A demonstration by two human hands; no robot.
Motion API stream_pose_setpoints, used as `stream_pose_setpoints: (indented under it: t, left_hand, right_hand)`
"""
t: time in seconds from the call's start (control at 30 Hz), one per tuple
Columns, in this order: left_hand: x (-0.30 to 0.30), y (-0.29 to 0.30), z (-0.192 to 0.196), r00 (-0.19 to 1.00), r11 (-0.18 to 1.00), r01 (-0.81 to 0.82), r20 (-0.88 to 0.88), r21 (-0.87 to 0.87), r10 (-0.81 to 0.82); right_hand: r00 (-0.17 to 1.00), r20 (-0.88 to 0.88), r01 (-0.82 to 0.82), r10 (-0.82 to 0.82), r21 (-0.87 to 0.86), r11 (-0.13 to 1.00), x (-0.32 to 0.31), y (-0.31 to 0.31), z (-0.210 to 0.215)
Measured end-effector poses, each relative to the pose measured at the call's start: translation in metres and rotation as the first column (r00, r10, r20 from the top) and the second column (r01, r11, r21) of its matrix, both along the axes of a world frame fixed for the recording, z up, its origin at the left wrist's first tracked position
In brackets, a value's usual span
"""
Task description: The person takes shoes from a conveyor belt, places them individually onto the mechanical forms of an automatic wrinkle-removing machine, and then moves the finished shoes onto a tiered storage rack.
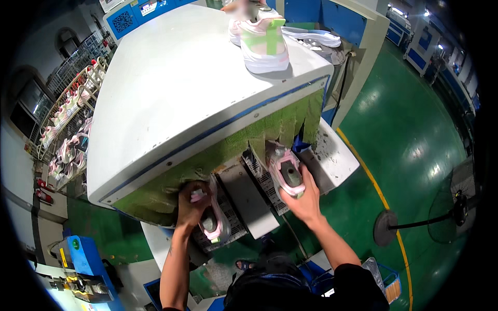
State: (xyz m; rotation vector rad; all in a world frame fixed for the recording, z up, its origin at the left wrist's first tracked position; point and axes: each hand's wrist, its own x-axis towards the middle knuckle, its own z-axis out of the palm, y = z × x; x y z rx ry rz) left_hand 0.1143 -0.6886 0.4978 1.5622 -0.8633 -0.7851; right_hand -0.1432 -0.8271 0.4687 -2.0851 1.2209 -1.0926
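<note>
My right hand (306, 201) is closed round the heel end of a pink and white sneaker (287, 171) with a dark last inside it. The toe of that sneaker points in under the green mesh curtain (228, 154) of a white machine. To the left, a second pink and white sneaker (222, 228), also on a last, rests on a dark slatted conveyor (237, 228). My left hand (193, 205) is curled over the upper of this one, beside the curtain's edge. Part of the left fingers is hidden behind the hand.
On the machine's white top (161, 78) stand more sneakers (264, 46) at the far right. A flat metal divider (249, 199) separates two conveyor lanes. Racks of shoes (67, 124) line the left side. A floor fan (386, 228) stands at right on the green floor.
</note>
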Motion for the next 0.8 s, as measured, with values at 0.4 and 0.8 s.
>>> stream_pose_setpoints:
  t: [0.4,0.8]
  left_hand:
    - [-0.181,0.265,-0.056,0.559,0.641,-0.762,-0.591,-0.091,0.581]
    - [-0.416,0.477,-0.196,-0.976,-0.851,0.134,-0.084,0.508,-0.203]
  right_hand:
    - [-0.251,0.557,-0.968,0.791,-0.120,-0.222,0.101,0.264,0.078]
    - [-0.915,0.266,-0.088,0.302,0.599,-0.796,-0.024,0.512,0.013]
